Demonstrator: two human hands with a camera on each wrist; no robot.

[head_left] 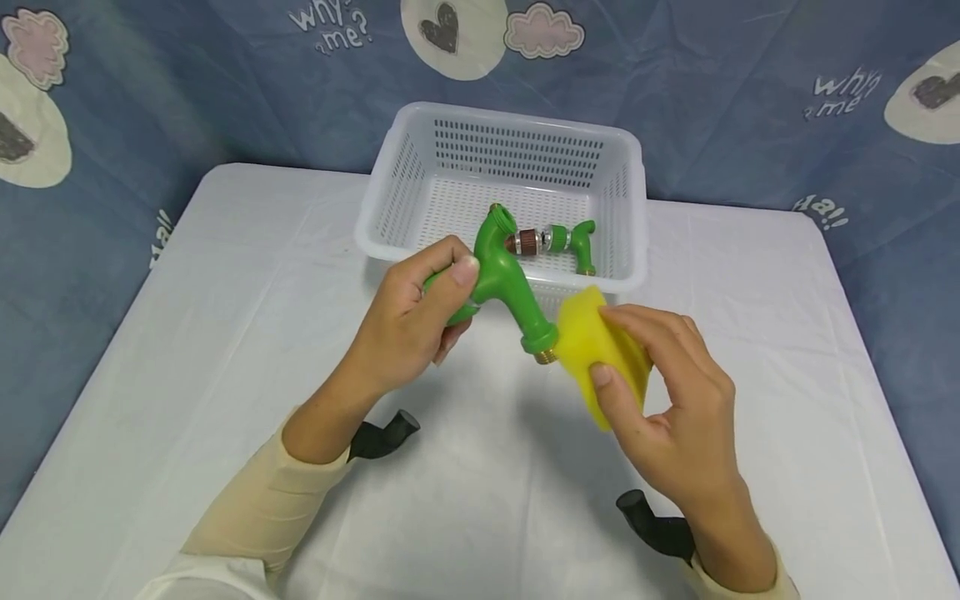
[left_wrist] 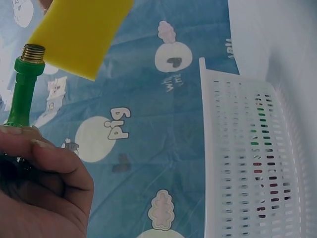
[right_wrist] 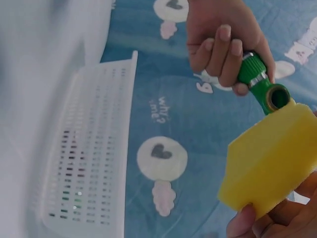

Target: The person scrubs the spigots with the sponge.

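My left hand [head_left: 408,321] grips a green tap [head_left: 504,271] by its handle end, fingers wrapped round it. The tap's spout slants down to the right and ends in a brass thread [left_wrist: 33,52]. Between thumb and fingers my right hand [head_left: 678,400] holds a yellow sponge [head_left: 596,354]. In the head view the sponge's left edge meets the spout's end. Seen from the right wrist, the sponge [right_wrist: 272,153] lies against or just in front of the spout's open mouth [right_wrist: 278,96]; whether they touch is unclear.
Behind the hands stands a white perforated basket [head_left: 517,117] on a white-covered table [head_left: 247,275]. Inside it lies a smaller green tap [head_left: 582,246] with a brown-and-silver connector [head_left: 528,242]. Black curved pieces [head_left: 386,435] stick out at both wrists. A blue printed cloth [head_left: 712,100] hangs behind.
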